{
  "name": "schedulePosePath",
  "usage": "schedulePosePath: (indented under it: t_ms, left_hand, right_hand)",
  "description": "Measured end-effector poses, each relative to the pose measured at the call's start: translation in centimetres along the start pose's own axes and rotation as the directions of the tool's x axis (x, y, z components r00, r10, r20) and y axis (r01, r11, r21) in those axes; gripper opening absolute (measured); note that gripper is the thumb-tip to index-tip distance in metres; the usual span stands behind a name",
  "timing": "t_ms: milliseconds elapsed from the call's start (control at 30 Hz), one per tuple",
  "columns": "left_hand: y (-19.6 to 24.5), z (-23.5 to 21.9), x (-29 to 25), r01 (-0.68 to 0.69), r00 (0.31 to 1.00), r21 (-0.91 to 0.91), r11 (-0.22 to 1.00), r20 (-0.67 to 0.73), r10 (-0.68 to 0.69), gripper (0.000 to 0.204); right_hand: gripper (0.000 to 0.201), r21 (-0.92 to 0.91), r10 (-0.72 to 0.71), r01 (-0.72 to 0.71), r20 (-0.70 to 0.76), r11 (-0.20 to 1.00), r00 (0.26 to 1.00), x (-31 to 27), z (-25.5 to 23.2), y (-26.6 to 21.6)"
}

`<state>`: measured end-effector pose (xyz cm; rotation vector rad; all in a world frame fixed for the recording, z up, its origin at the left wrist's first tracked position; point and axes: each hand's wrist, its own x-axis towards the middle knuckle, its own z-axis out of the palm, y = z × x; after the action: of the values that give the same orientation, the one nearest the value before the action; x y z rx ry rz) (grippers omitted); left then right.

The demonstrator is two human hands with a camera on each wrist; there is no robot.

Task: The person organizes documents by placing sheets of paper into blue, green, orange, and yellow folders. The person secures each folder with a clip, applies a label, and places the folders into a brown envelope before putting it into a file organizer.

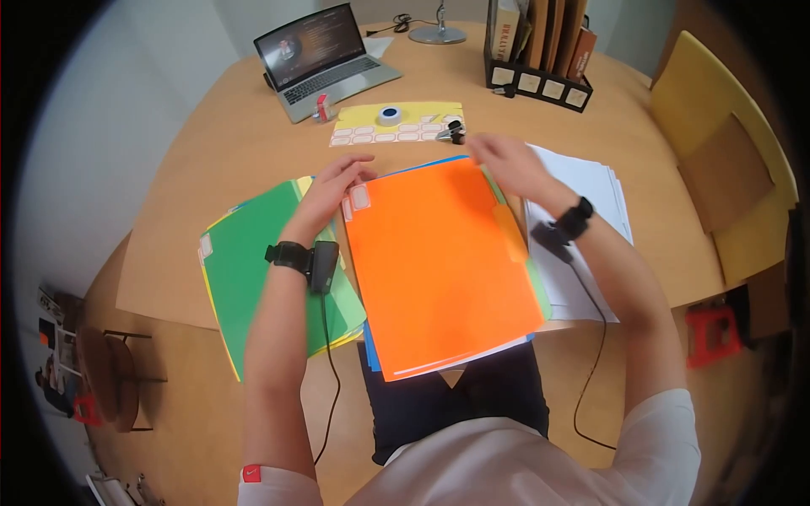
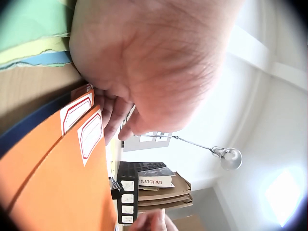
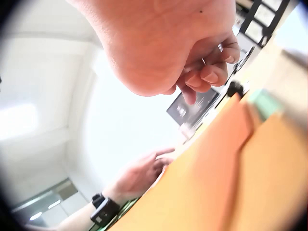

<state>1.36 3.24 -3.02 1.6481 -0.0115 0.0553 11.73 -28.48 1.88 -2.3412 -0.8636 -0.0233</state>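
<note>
A stack of folders with an orange one (image 1: pixel 443 270) on top lies at the table's front edge; blue, green and light orange edges show beneath it. White labels with red frames (image 2: pixel 90 137) sit on its left corner tabs. My left hand (image 1: pixel 333 192) rests at that upper left corner, fingers loosely bent around the far edge. Over the upper right corner is my right hand (image 1: pixel 516 171); in the right wrist view its fingers (image 3: pixel 209 77) are bent with nothing visible between them, a little off the folders.
Green and yellow folders (image 1: pixel 257 270) lie at left, white paper sheets (image 1: pixel 582 202) at right. Behind are a yellow label sheet (image 1: pixel 354 118) with a tape roll (image 1: pixel 389 115) and black clip (image 1: pixel 456 131), a laptop (image 1: pixel 337 84), a lamp base (image 1: pixel 437 34) and a black file rack (image 1: pixel 540 91).
</note>
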Motion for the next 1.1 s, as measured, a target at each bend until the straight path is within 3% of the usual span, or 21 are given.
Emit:
schedulePosePath:
  t_ms: [67,167,267,367,400,633,867,967,1100]
  left_hand:
    - [-0.1,-0.3,0.2,0.008,1.000,0.012,1.000,0.015,-0.009,0.033]
    - [0.3,-0.2,0.0,0.000,1.000,0.009,1.000,0.023,0.000,0.033]
    - [0.2,0.1,-0.2,-0.033,0.997,0.031,0.999,0.066,0.031,0.034]
    - [1.2,0.3,-0.7,-0.036,0.990,0.110,0.993,0.141,0.020,0.039]
    - [1.8,0.6,-1.1,-0.015,0.989,0.154,0.988,0.145,-0.008,0.040]
    - [1.7,0.8,-1.1,-0.052,0.990,0.269,0.962,0.144,0.013,0.044]
    - [0.5,-0.3,-0.6,-0.036,0.997,0.095,0.995,0.077,0.029,0.042]
    - [0.6,-0.4,0.1,-0.074,0.993,0.095,0.993,0.099,0.064,0.041]
    - [0.4,-0.1,-0.2,-0.047,0.990,0.123,0.991,0.142,0.029,0.041]
  right_hand:
    - [0.046,0.029,0.078,-0.074,-0.126,0.997,0.989,-1.7,-2.8,5.1]
    - [0.045,-0.095,0.172,-0.190,-0.174,0.977,0.970,-4.8,-6.0,9.5]
    - [0.046,-0.003,0.231,-0.232,-0.088,0.973,0.969,-7.1,-5.7,13.0]
    - [0.046,0.287,0.203,-0.154,-0.151,0.945,0.967,-7.2,-5.1,15.6]
    - [0.046,0.302,0.199,-0.155,-0.122,0.941,0.972,-7.5,-5.1,16.0]
    - [0.043,0.309,0.129,-0.120,-0.009,0.943,0.992,-7.9,-6.4,15.2]
    - [0.038,0.322,0.135,-0.124,-0.012,0.938,0.991,-7.7,-6.3,15.1]
    - [0.023,0.119,0.044,-0.051,0.067,0.992,0.997,-7.9,-7.6,12.7]
    - [0.027,-0.020,-0.286,0.293,0.166,0.956,0.944,-9.7,-7.7,7.1]
